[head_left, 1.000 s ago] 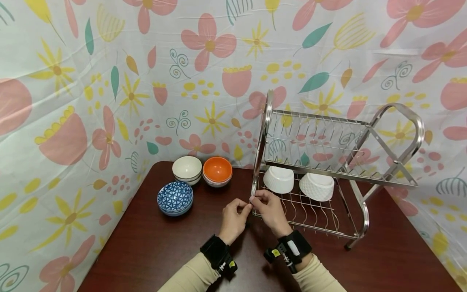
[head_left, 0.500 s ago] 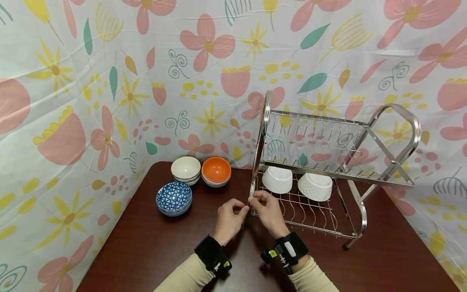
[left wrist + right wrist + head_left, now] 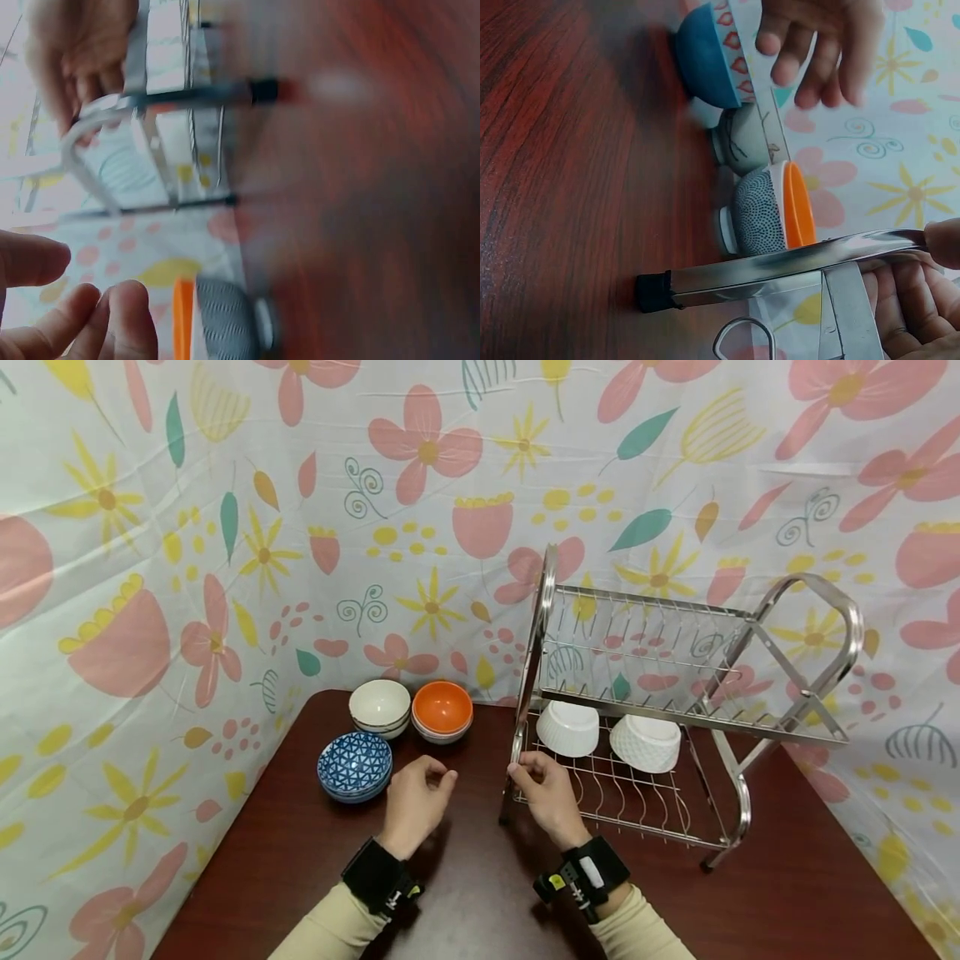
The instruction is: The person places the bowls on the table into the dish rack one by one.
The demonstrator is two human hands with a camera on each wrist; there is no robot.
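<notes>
A two-tier metal dish rack (image 3: pixel 854 631) stands on the right of the dark wood table. My right hand (image 3: pixel 551 797) grips the front of its left side frame, thumb on the tube in the right wrist view, where the leg (image 3: pixel 742 281) ends in a black foot. My left hand (image 3: pixel 417 806) hangs over the table with fingers loosely bent and nothing in them. It is nearest to the stacked blue-and-white patterned bowls (image 3: pixel 355 767). On the rack's lower tier, two white bowls (image 3: pixel 567 728) sit upside down.
Behind the blue bowls are stacked cream bowls (image 3: pixel 380 703) and an orange-lined bowl (image 3: pixel 442 708) set on another. A flower-print cloth (image 3: pixel 431 539) hangs around the table's back and left side. The rack's upper tier (image 3: pixel 645 647) overhangs the white bowls.
My left hand has come away from the rack's left frame and moved left toward the blue bowls. My right hand stays on the frame; the rack and bowls have not moved.
</notes>
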